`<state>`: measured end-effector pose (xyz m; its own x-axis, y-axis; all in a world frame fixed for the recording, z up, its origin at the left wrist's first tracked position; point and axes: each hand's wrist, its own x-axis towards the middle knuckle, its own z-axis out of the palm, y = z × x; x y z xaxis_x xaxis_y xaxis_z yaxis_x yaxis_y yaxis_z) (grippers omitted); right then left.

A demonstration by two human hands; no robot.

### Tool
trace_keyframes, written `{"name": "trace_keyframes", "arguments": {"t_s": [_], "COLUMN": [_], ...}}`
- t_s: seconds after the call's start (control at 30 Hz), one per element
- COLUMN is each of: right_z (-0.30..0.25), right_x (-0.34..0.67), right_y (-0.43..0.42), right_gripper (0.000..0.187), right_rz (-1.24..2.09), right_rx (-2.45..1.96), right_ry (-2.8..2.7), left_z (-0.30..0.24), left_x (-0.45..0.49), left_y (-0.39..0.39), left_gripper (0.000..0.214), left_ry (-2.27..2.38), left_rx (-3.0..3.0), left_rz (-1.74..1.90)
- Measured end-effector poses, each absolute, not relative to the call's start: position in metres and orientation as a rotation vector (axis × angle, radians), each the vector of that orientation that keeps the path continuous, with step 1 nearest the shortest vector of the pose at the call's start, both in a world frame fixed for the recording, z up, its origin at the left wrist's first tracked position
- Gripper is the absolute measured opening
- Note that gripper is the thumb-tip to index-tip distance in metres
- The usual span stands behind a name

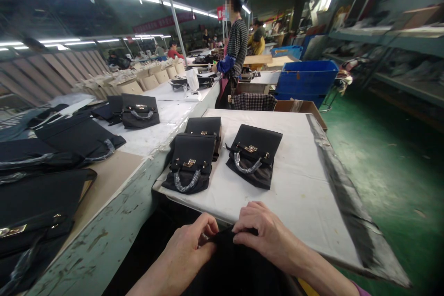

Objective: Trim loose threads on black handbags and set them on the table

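My left hand [194, 247] and my right hand [258, 229] are both closed on a piece of black cloth [231, 259] at the near edge of the white table. Thumbs and fingers pinch its upper edge a short way apart, and the rest drops out of view below. Whether this cloth is part of a bag, I cannot tell. Beyond my hands lies a black handbag [256, 148] with a gold clasp and a plastic-wrapped handle. Left of it, a similar handbag [192, 157] overlaps another black handbag [204, 125] behind it.
More black handbags [140, 108] lie along the long bench [138, 141] on the left, with rows of beige pieces [149, 78] farther back. A person in a striped top [239, 41] stands past the white table [298, 194]. Blue bins [305, 78] and a cardboard box [301, 107] stand beyond it.
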<state>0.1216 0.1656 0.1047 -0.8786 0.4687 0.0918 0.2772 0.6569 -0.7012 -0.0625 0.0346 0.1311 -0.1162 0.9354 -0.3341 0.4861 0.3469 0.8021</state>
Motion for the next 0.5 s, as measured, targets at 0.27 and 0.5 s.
{"name": "trace_keyframes", "arguments": {"t_s": [0.27, 0.5], "right_z": [0.119, 0.124], "right_x": [0.111, 0.104], "right_y": [0.163, 0.161], "right_gripper": [0.018, 0.019], "right_rz": [0.859, 0.799], "right_rx": [-0.725, -0.918], "right_ry": [-2.818, -2.822], "left_z": [0.129, 0.129], "left_x": [-0.06, -0.059], "left_y": [0.035, 0.036], "left_gripper": [0.026, 0.031], "left_ry": [1.675, 1.609], "left_rx": [1.206, 1.132], "left_rz": [0.727, 0.779]}}
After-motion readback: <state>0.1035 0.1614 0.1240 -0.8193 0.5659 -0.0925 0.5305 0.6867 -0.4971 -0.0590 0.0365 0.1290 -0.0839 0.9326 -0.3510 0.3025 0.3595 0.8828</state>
